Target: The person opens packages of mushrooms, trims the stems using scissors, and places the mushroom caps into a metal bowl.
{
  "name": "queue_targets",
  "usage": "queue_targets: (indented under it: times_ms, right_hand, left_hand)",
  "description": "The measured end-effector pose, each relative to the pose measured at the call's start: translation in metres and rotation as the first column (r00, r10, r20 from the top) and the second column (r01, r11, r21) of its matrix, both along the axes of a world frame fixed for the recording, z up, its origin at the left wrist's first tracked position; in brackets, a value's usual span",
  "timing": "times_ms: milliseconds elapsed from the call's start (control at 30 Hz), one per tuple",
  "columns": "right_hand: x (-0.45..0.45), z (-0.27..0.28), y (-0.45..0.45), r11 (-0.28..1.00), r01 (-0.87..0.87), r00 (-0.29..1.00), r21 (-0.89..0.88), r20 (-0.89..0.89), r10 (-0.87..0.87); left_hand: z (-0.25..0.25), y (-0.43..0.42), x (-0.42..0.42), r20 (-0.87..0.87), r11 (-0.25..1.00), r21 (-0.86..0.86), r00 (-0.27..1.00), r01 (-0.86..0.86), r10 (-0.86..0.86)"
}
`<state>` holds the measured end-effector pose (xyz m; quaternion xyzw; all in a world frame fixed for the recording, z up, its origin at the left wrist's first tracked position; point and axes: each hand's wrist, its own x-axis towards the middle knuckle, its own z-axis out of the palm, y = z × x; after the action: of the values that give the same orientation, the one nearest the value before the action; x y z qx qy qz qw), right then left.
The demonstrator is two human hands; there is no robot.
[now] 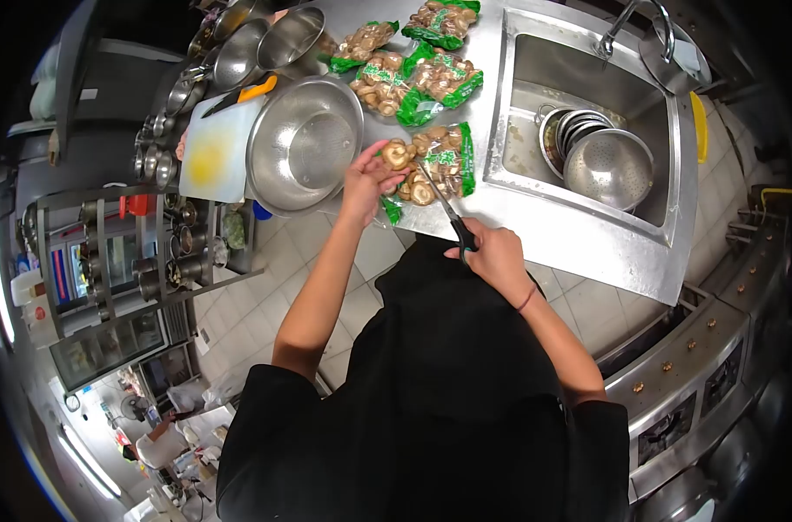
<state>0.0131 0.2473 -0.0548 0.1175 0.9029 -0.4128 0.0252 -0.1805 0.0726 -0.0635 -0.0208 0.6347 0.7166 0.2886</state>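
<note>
My left hand [369, 182] is closed around a brown mushroom [398, 155], cap held by the fingertips, just right of a large steel bowl [305, 146]. My right hand [493, 258] grips black-handled scissors [462, 231], whose blades point up and left toward the mushroom. Beneath the blades lies an opened green-and-clear bag of mushrooms [446, 165], with some mushrooms showing at its left end. The tips of the blades are partly lost against the mushrooms. Several more bagged mushrooms [383, 84] lie farther back on the steel counter.
A sink [528, 122] on the right holds stacked bowls and a colander [608, 170] under a faucet [607, 45]. Left of the large bowl are a white cutting board [213, 157] and an orange-handled knife [258, 90]. Steel bowls [290, 39] stand at the back left.
</note>
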Motion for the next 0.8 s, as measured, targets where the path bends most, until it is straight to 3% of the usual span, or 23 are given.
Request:
queue_targets:
  times_ms: [167, 233, 300, 433, 567, 633, 700, 800]
  right_hand:
    - [-0.034, 0.0, -0.039, 0.991, 0.089, 0.99, 0.099, 0.101, -0.099]
    - [-0.039, 0.006, -0.055, 0.98, 0.144, 0.971, 0.137, 0.17, -0.166]
    - [-0.038, 0.011, -0.07, 0.972, 0.192, 0.962, 0.137, 0.17, -0.214]
    - [-0.038, 0.014, -0.089, 0.951, 0.276, 0.932, 0.14, 0.203, -0.301]
    - [-0.038, 0.014, -0.096, 0.945, 0.32, 0.92, 0.068, 0.214, -0.328]
    - [-0.038, 0.015, -0.098, 0.892, 0.426, 0.871, -0.148, 0.333, -0.361]
    - [-0.042, 0.016, -0.096, 0.897, 0.426, 0.866, -0.119, 0.342, -0.366]
    - [-0.048, 0.02, -0.093, 0.909, 0.404, 0.859, -0.101, 0.384, -0.339]
  left_hand:
    - [-0.024, -0.011, -0.007, 0.001, 0.993, 0.098, 0.998, 0.07, -0.07]
    - [-0.034, -0.011, -0.007, -0.114, 0.988, 0.143, 0.993, 0.05, -0.033]
    - [-0.042, -0.006, -0.01, -0.102, 0.982, 0.188, 0.995, 0.017, 0.003]
    - [-0.05, -0.002, -0.013, -0.176, 0.981, 0.162, 0.981, 0.107, -0.078]
    - [-0.052, -0.01, -0.027, -0.25, 0.947, 0.057, 0.923, 0.316, -0.292]
    - [-0.052, -0.011, -0.03, -0.22, 0.925, 0.075, 0.911, 0.372, -0.349]
    - [-0.055, -0.009, -0.028, -0.263, 0.926, 0.062, 0.901, 0.372, -0.345]
    - [-0.052, -0.005, -0.025, -0.347, 0.923, -0.091, 0.856, 0.375, -0.382]
